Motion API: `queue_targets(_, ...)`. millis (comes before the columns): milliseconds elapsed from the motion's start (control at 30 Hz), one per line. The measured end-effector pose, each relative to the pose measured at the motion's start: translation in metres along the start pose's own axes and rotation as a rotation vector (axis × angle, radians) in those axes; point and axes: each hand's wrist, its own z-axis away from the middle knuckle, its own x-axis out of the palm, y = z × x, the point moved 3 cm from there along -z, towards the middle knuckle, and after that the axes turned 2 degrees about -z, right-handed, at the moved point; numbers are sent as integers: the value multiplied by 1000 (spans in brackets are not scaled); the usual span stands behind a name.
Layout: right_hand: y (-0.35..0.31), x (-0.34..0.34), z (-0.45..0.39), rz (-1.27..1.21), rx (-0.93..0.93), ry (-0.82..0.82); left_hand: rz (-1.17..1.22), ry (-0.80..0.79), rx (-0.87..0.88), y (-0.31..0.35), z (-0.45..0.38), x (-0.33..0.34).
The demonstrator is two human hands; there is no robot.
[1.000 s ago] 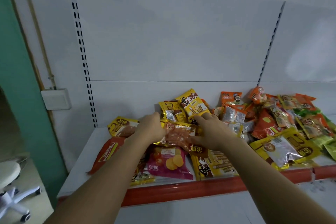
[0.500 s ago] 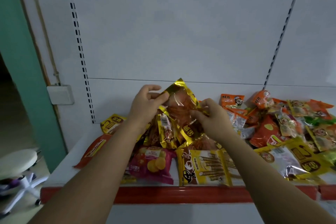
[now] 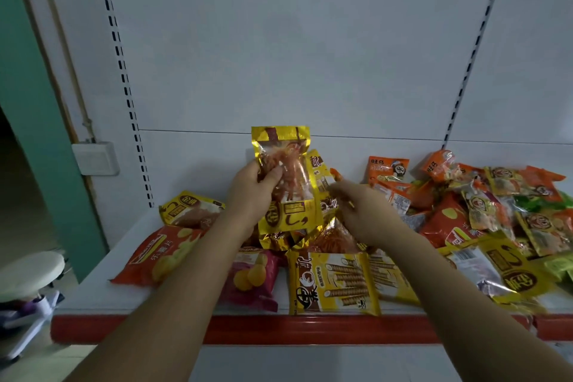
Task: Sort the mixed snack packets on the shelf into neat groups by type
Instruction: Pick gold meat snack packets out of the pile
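Snack packets (image 3: 465, 211) lay heaped across the white shelf (image 3: 99, 295) in the lower half of the frame. At centre, the left hand (image 3: 251, 192) gripped a gold clear-windowed packet (image 3: 286, 180) upright above the pile. The right hand (image 3: 359, 211) hovered just beside it, fingers loosely curled, holding nothing I could make out.

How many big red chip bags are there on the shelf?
2. One red chip bag lies at the left end of the shelf; the other red chip bag sits in the pile beyond the right hand. More may be hidden underneath.
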Motion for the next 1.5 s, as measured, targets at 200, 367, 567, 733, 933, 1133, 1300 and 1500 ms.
queue_targets(200,6,16,-1,401,-146,-354,-24,-27,-51,-18,-7,-19)
queue_targets(367,0,18,-8,585,-236,-310,-104,-45,-44,-23,-10,-21)
queue_targets(567,2,13,-12,642,-274,-207,-130,-55,-49,-27,-9,-25)
queue_targets(733,8,-25,-14,400,-82,166,-129,55,-60,-28,-12,-30)
queue_targets(933,-21,-18,-12,-29,84,336,176,-66,-153,-24,-7,-18)
queue_targets(1133,-72,15,-14,-42,15,350,274,-208,-110,-11,8,-7)
queue_targets(1300,-94,28,-18,-95,-78,326,52,53,-16,-14,10,-38)
queue_targets(1500,-104,52,-39,-94,-102,189,31,213,-49,-25,10,-109)
